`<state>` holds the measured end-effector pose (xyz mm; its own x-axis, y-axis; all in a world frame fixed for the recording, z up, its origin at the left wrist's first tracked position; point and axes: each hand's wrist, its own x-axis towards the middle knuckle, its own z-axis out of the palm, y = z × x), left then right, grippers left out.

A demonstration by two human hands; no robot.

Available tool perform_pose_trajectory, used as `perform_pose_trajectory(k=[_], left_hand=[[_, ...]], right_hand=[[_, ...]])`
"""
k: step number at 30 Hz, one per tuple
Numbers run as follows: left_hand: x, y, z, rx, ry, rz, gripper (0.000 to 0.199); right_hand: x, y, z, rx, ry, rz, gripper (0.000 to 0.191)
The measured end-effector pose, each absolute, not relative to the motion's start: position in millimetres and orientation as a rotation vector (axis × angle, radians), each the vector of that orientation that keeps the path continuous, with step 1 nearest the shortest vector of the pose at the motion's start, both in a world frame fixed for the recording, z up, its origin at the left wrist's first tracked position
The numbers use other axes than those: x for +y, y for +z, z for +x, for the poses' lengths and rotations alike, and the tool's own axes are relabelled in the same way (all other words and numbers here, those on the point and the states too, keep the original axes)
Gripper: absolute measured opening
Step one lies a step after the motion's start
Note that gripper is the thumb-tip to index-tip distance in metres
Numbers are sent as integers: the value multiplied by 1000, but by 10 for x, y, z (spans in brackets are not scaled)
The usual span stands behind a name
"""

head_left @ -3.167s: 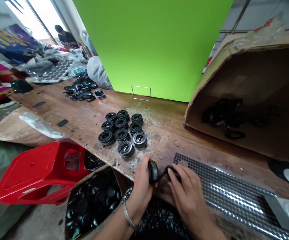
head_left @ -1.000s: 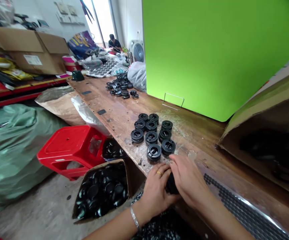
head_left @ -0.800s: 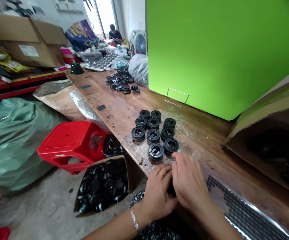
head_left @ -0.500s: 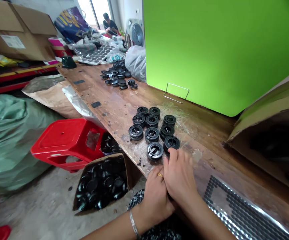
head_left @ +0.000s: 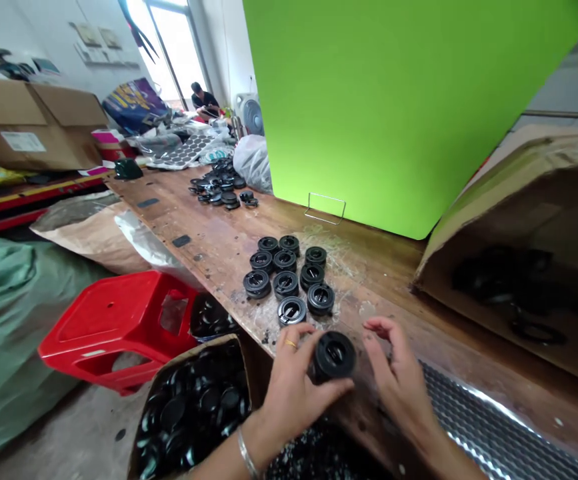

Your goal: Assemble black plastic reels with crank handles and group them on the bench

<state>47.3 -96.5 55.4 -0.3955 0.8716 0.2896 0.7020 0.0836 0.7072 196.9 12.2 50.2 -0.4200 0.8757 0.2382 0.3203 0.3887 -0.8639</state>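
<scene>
My left hand point(head_left: 291, 377) grips a round black plastic piece point(head_left: 336, 355) with a recessed centre, thumb below it and fingers along its left side. It is held above the near edge of the wooden table. To its right, apart from the piece, my right hand point(head_left: 399, 373) is open, with thumb and fingers curved and nothing between them. Just beyond my hands, several similar round black pieces point(head_left: 285, 285) stand in uneven rows on the table, some looking stacked. The closest one point(head_left: 291, 311) is near my left fingertips.
A ridged clear sheet point(head_left: 499, 420) lies at right, by a cardboard box point(head_left: 433, 257) with black parts inside. A green panel point(head_left: 369, 120) stands behind. Black parts point(head_left: 219, 183) pile farther back. At left are a red stool point(head_left: 103, 320) and an open box of black discs point(head_left: 199, 400).
My hands, clasped together before, have parted. The round black piece now shows in my left hand, and my right hand has moved off to the right. The view has shifted upward.
</scene>
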Motion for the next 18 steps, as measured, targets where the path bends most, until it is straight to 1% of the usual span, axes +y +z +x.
perform_pose_trajectory(k=[2,4,6,9,12,15,18], left_hand=[[-857,651,391,2259,1236,1555,57],[-675,727,333,2307,1196,1637,53],[-435,784,308,2303,1073,1822,52],[-31,832,293,2345,781,2070,52],[324,828,240,2415,607,2144,50],[529,807,162,2450,531,2128,54],[512,829,169,2460,479,2147,65]], right_hand=[[175,462,2278,-1922,1026,-1100,30],[218,403,2552,-1908,1053,-1206,32],[231,352,2759,-1881,1035,-1289,35],[219,348,2939,-1882,1002,-1283,33],[276,431,3030,-1881,966,-1251,31],[483,534,3119,-1902,834,-1294,28],[832,603,3225,-1988,535,-1422,28]])
